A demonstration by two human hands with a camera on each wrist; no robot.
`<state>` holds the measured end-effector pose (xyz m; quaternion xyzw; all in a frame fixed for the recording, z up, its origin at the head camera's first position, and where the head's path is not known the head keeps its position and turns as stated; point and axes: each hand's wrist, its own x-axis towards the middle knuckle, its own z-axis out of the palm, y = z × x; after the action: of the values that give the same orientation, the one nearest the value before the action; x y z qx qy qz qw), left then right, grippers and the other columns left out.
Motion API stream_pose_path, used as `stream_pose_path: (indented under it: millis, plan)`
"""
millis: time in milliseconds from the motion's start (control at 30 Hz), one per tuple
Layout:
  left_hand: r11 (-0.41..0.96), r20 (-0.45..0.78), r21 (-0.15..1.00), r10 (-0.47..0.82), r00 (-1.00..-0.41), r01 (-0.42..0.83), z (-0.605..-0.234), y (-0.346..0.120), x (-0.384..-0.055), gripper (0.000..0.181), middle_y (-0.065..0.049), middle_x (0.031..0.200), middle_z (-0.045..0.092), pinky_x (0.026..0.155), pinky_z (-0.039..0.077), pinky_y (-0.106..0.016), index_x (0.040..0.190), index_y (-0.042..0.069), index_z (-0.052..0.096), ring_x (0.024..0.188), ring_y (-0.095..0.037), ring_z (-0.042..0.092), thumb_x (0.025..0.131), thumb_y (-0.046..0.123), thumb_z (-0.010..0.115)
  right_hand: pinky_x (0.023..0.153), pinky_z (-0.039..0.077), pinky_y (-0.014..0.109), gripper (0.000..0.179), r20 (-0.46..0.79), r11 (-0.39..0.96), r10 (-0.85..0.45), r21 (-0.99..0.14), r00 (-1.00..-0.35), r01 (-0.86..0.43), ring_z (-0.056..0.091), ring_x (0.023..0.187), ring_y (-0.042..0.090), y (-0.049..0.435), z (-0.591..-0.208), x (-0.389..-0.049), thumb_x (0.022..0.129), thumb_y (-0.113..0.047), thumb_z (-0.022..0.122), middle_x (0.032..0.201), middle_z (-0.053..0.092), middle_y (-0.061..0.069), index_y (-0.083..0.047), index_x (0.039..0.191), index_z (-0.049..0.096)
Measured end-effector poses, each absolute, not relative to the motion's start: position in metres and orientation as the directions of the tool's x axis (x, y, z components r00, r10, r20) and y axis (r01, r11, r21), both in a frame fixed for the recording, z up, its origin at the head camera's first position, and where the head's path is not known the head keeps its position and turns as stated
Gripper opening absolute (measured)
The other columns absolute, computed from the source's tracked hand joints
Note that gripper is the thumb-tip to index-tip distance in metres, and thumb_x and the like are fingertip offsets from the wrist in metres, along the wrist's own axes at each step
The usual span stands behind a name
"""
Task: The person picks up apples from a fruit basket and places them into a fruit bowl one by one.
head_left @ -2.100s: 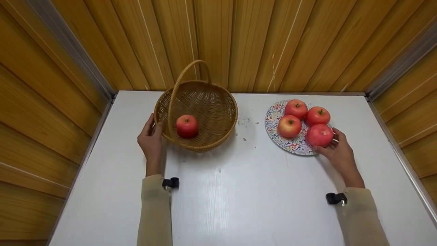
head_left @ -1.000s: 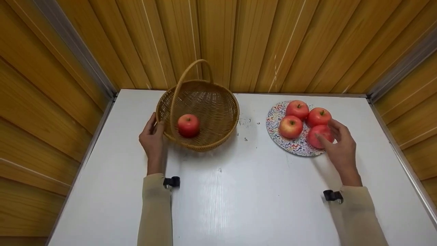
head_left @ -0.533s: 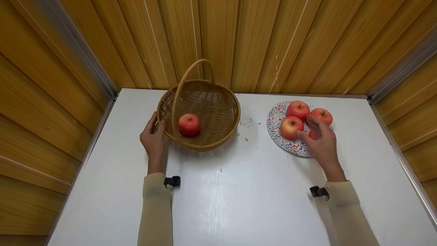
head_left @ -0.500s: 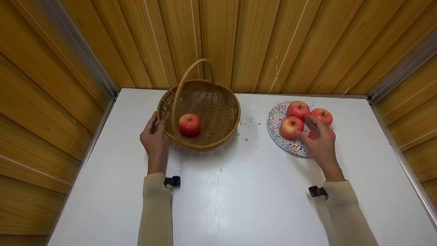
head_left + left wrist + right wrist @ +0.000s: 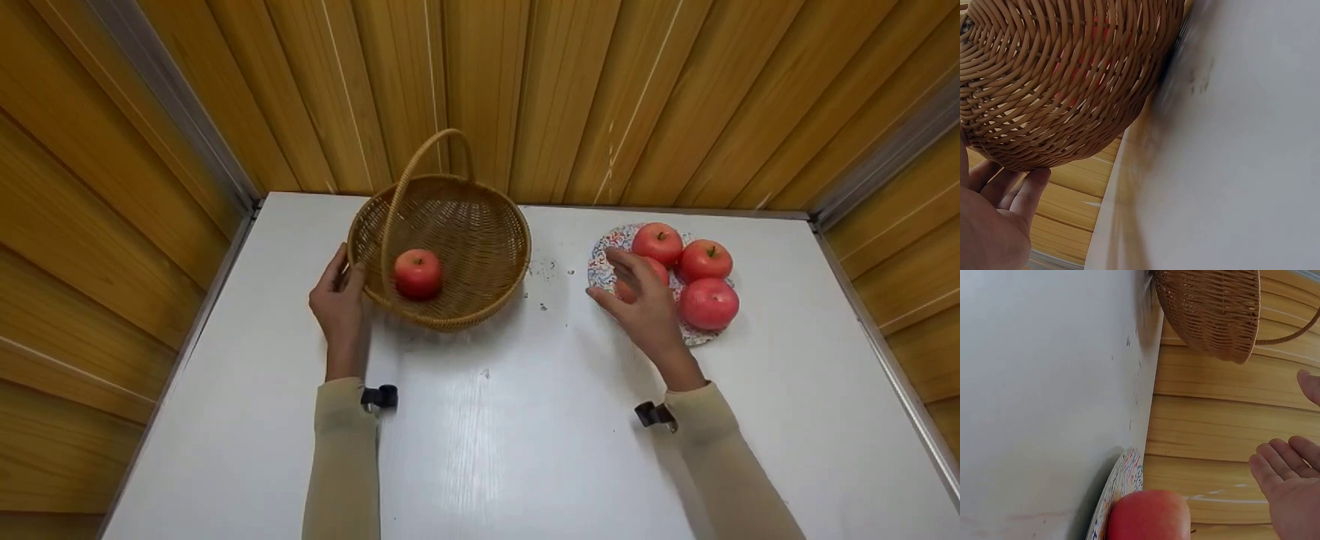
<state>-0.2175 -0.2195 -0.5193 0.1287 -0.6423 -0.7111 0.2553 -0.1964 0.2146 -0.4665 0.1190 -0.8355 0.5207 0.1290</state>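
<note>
My left hand [image 5: 337, 311] holds the left side of a round wicker basket [image 5: 480, 255] with an arched handle. In the left wrist view its fingers [image 5: 1032, 191] lie against the weave [image 5: 1044, 84]. One red apple [image 5: 418, 274] sits inside the basket. Over the left part of a speckled plate [image 5: 600, 268], my right hand [image 5: 646, 315] hovers with fingers and thumb spread and nothing between them. Several apples are on the plate: one at the back [image 5: 658, 241], one at right [image 5: 705, 259], a pink-red one in front [image 5: 709, 304], and one partly hidden behind the right hand.
Everything stands on a white table [image 5: 480, 450] with small dark marks between basket and plate. Wood-patterned panels [image 5: 480, 90] wall in the back and both sides. Each sleeve carries a small black clip-like device [image 5: 379, 397] at the wrist.
My right hand has left the front right apple, which stays on the plate, and has moved left across to the plate's left side. The left hand stays at the basket.
</note>
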Motion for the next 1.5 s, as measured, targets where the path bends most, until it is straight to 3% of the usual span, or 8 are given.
stream_pose_path:
  millis: [200,433,600,833,1200,1367,1500]
  plan:
    - [-0.045,0.146,0.979,-0.526,-0.838,0.199,-0.519,-0.220,-0.218,0.043,-0.012,0.148,0.062,0.104,0.055,-0.032,0.145,0.009,0.066,0.131,-0.030,0.064,0.103,0.009,0.070,0.116,0.044,0.037,0.067,0.386,0.368,-0.166,-0.830,-0.908,-0.420,0.057,0.139,0.027,0.185,-0.464,-0.200,0.090,-0.012,0.087,0.150,0.060,0.011,-0.003,0.150,0.058]
    - [-0.024,0.160,0.979,-0.525,-0.836,0.203,-0.520,-0.221,-0.219,0.043,-0.011,0.147,0.064,0.101,0.056,-0.031,0.146,0.006,0.066,0.127,-0.027,0.066,0.103,0.008,0.069,0.117,0.044,0.038,0.070,0.433,0.305,-0.253,-0.813,-0.865,-0.496,0.058,0.137,0.027,0.160,-0.458,-0.203,0.088,-0.009,0.089,0.148,0.061,0.017,-0.001,0.150,0.057]
    - [-0.029,0.153,0.980,-0.521,-0.840,0.197,-0.519,-0.221,-0.218,0.043,-0.010,0.147,0.064,0.103,0.055,-0.032,0.145,0.008,0.066,0.127,-0.024,0.066,0.103,0.011,0.071,0.114,0.048,0.039,0.072,0.467,0.296,-0.296,-0.784,-0.833,-0.545,0.059,0.136,0.024,0.147,-0.453,-0.205,0.087,-0.010,0.090,0.147,0.061,0.012,-0.004,0.151,0.057]
    - [-0.039,0.139,0.982,-0.523,-0.841,0.187,-0.518,-0.221,-0.219,0.043,-0.010,0.149,0.062,0.104,0.055,-0.032,0.146,0.009,0.065,0.130,-0.027,0.065,0.103,0.009,0.069,0.111,0.051,0.048,0.071,0.507,0.236,-0.350,-0.766,-0.788,-0.598,0.058,0.134,0.030,0.129,-0.447,-0.210,0.087,-0.007,0.089,0.146,0.059,0.022,0.006,0.148,0.055]
    - [-0.029,0.156,0.979,-0.524,-0.837,0.201,-0.519,-0.220,-0.220,0.044,-0.012,0.148,0.062,0.103,0.055,-0.032,0.146,0.006,0.064,0.130,-0.030,0.064,0.103,0.007,0.068,0.105,0.051,0.060,0.072,0.503,0.222,-0.400,-0.758,-0.766,-0.613,0.058,0.135,0.033,0.103,-0.449,-0.219,0.089,-0.012,0.088,0.147,0.059,0.012,0.002,0.151,0.054]
    - [-0.050,0.142,0.979,-0.515,-0.845,0.196,-0.504,-0.215,-0.213,0.044,-0.017,0.150,0.060,0.104,0.054,-0.031,0.147,0.000,0.061,0.133,-0.032,0.062,0.103,0.004,0.066,0.104,0.053,0.049,0.073,0.492,0.225,-0.412,-0.761,-0.767,-0.609,0.058,0.132,0.023,0.096,-0.449,-0.222,0.089,-0.015,0.089,0.146,0.059,0.011,-0.001,0.152,0.055]
    - [-0.046,0.138,0.981,-0.514,-0.847,0.188,-0.491,-0.212,-0.206,0.045,-0.018,0.149,0.060,0.104,0.055,-0.031,0.147,-0.002,0.061,0.132,-0.032,0.063,0.102,0.003,0.066,0.106,0.052,0.046,0.073,0.483,0.224,-0.425,-0.763,-0.765,-0.606,0.057,0.133,0.025,0.092,-0.451,-0.225,0.090,-0.017,0.089,0.147,0.058,0.012,-0.001,0.152,0.054]
